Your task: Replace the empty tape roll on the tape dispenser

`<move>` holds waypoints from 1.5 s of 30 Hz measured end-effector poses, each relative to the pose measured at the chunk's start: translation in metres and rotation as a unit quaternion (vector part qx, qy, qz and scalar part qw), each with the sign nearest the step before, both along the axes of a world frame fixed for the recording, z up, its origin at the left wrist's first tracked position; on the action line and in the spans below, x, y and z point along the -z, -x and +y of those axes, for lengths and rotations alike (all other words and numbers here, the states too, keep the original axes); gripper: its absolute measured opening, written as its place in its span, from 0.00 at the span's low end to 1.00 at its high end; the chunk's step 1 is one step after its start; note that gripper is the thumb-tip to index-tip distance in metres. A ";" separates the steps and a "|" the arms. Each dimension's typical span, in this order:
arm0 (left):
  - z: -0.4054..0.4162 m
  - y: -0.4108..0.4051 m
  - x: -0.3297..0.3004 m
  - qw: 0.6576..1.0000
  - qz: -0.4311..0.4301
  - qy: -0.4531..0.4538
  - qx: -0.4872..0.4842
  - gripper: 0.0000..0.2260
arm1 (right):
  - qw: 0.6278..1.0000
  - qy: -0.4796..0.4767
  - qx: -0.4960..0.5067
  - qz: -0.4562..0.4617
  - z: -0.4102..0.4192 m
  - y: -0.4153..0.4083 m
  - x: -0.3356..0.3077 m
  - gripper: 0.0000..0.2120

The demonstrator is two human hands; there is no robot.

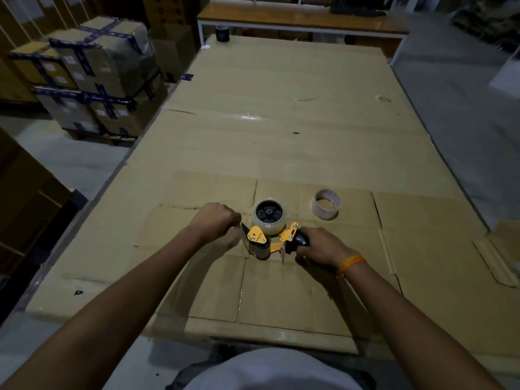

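Observation:
An orange-and-black tape dispenser (267, 240) lies on the cardboard-covered table (281, 130) in front of me. A clear tape roll (270, 217) sits on its black hub. My right hand (316, 246) is closed around the dispenser's black handle. My left hand (218, 222) is fisted at the dispenser's left end, beside the blade and roller, apparently pinching the clear tape end there; the tape itself is hard to see. The empty cardboard core (326, 204) stands on the table to the right of the dispenser, apart from both hands.
Flattened cardboard sheets (309, 291) overlap under the dispenser. A dark tape roll (222, 33) stands at the table's far left corner. Taped boxes (92, 77) are stacked on the floor to the left. A wooden bench (304, 19) runs behind the table.

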State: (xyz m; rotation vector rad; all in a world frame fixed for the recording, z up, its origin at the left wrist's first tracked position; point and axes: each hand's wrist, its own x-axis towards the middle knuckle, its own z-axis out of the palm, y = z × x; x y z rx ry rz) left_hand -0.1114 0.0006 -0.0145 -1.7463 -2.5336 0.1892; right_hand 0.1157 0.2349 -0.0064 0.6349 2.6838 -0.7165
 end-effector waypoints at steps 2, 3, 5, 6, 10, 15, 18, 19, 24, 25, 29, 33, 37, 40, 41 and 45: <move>0.001 0.005 0.003 0.999 0.014 0.002 0.032 0.09 | 1.000 -0.003 -0.001 0.001 0.000 0.001 0.000 0.20; 0.002 0.006 0.003 0.999 0.017 0.002 0.049 0.10 | 1.000 -0.004 -0.002 0.001 0.000 0.001 0.000 0.20; 0.003 0.010 0.005 0.996 0.022 -0.002 0.086 0.09 | 1.000 -0.006 0.000 -0.004 0.000 0.001 0.001 0.20; 0.003 0.012 0.007 0.994 0.025 -0.006 0.103 0.09 | 1.000 -0.007 0.001 -0.006 0.000 0.002 0.001 0.19; 0.001 0.021 0.015 0.987 0.043 -0.030 0.150 0.11 | 1.000 -0.012 0.001 -0.012 -0.001 0.004 0.001 0.20; 0.000 0.021 0.017 0.983 0.053 -0.065 0.162 0.14 | 1.000 -0.016 0.004 -0.017 0.002 0.006 0.004 0.20; -0.001 0.021 0.014 0.982 0.049 -0.082 0.160 0.14 | 0.999 -0.019 0.000 -0.026 0.002 0.007 0.003 0.21; -0.001 0.022 0.015 0.983 0.048 -0.086 0.155 0.14 | 0.999 -0.022 -0.003 -0.029 0.002 0.007 0.002 0.21; -0.010 0.033 0.021 0.994 0.023 -0.071 0.079 0.13 | 0.998 -0.046 -0.022 -0.037 0.004 0.009 0.004 0.18; -0.012 0.034 0.024 0.995 0.012 -0.069 0.064 0.12 | 0.998 -0.051 -0.028 -0.033 0.005 0.008 0.005 0.19; -0.023 0.031 0.029 0.990 -0.117 -0.076 -0.026 0.06 | 0.997 -0.051 -0.049 0.022 0.005 -0.003 0.007 0.46; -0.038 0.019 0.035 0.898 -0.399 -0.121 -0.140 0.14 | 0.985 -0.112 -0.108 0.081 0.001 -0.005 0.008 0.51; -0.050 0.009 0.032 0.854 -0.501 -0.060 -0.126 0.28 | 0.983 -0.101 -0.115 0.100 -0.007 -0.004 0.010 0.45; -0.050 0.003 0.031 0.849 -0.507 -0.089 -0.123 0.25 | 0.980 -0.110 -0.116 0.120 -0.012 -0.002 0.015 0.41; -0.048 0.001 0.032 0.847 -0.502 -0.118 -0.128 0.19 | 0.978 -0.117 -0.118 0.123 -0.013 -0.001 0.015 0.38; -0.040 0.001 0.040 0.816 -0.507 -0.223 -0.165 0.05 | 0.974 -0.134 -0.135 0.125 -0.013 -0.001 0.014 0.32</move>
